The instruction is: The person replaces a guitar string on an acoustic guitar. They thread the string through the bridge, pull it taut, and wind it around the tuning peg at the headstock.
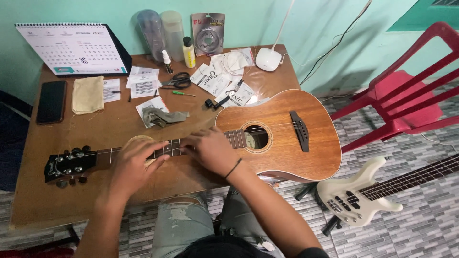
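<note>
A brown acoustic guitar (279, 136) lies flat on the wooden table (33, 191), its black headstock (69, 165) pointing left. My left hand (136, 165) rests on the neck, fingers spread over the frets, blurred. My right hand (210, 150) lies palm down on the fretboard just left of the sound hole (258, 137), a black band on its wrist. Neither hand clearly holds anything; something pale and round (136, 141) shows behind the left hand.
On the table: a desk calendar (71, 48), a black phone (51, 101), a beige cloth (88, 94), a grey rag (162, 116), scissors (176, 80), small bottles (189, 51), string packets (215, 79), a white lamp base (267, 59). A red plastic chair (406, 95) and a white electric bass (363, 191) stand right.
</note>
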